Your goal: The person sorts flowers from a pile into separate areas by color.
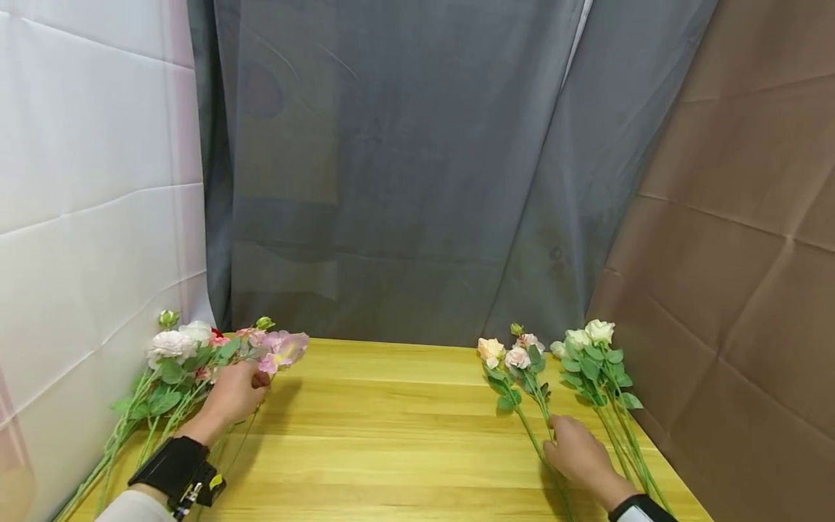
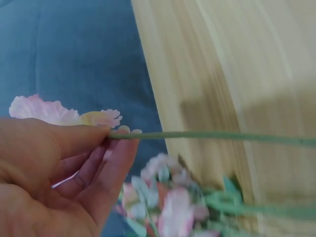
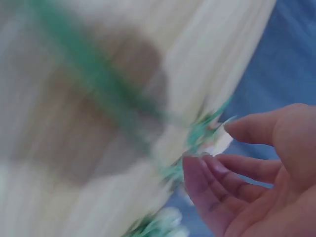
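Observation:
On the left, my left hand [image 1: 236, 395] pinches the green stem [image 2: 212, 136] of a lilac-pink flower [image 1: 285, 351] between thumb and fingertips, just below the bloom. Beside and under it lies a bunch with white roses [image 1: 172, 345] and smaller pink flowers [image 2: 175, 210]. Over on the right, my right hand [image 1: 579, 453] is at the stems of a peach rose [image 1: 491, 351] and a pale pink rose spray [image 1: 518, 357]. Its thumb and fingers [image 3: 197, 182] stand apart in the right wrist view, and the stems pass blurred beyond the fingertips.
White roses [image 1: 599, 332] on long leafy stems lie at the right edge of the wooden table [image 1: 391, 435]. A grey curtain [image 1: 391, 181] hangs behind, with a white cloth [image 1: 98, 159] at left and a brown cloth [image 1: 744, 239] at right.

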`<control>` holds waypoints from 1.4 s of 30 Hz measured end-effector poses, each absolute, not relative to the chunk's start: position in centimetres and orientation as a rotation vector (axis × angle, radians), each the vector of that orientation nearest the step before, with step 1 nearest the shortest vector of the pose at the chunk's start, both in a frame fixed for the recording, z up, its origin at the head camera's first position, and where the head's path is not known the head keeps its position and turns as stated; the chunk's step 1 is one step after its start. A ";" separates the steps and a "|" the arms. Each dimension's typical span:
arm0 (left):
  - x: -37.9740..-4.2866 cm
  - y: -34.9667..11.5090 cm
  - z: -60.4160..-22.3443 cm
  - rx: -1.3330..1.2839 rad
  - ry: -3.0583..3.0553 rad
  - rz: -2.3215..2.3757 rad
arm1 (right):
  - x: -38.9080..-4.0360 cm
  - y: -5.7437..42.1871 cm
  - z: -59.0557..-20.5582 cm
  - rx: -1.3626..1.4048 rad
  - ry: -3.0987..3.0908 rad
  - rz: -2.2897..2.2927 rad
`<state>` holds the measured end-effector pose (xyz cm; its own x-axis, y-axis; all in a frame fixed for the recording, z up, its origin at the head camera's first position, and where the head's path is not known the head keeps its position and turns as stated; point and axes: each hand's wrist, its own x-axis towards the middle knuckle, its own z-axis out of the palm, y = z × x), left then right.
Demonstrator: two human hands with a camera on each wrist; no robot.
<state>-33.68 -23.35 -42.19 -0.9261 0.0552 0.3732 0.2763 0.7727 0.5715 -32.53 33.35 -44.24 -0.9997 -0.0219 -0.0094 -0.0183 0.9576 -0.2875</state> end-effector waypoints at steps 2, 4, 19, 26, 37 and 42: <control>-33.9 -22.2 -42.1 -0.260 -2.628 -1.057 | -32.6 31.4 -43.9 -0.078 3.138 -0.553; -34.1 -20.8 -41.9 -0.260 -2.612 -1.195 | -32.6 29.4 -43.7 -0.205 3.150 -0.700; -36.2 -9.1 -42.0 -0.263 -2.432 -1.630 | -32.6 13.9 -43.2 -0.626 2.413 -1.544; -36.2 -6.3 -41.8 -0.336 -2.420 -1.594 | -32.9 10.2 -43.8 -0.620 2.361 -1.722; -36.2 -5.6 -41.8 -0.424 -2.393 -1.578 | -33.0 10.5 -44.3 -0.591 2.332 -1.792; -35.6 -6.9 -41.9 -0.511 -2.465 -1.587 | -33.5 11.6 -44.4 -0.596 2.411 -1.738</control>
<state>-35.64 -6.88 -41.86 -0.9276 0.1947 0.3187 0.3707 0.3762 0.8492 -33.45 11.57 -44.43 -0.9169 -0.3749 0.1369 -0.2485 0.2678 -0.9309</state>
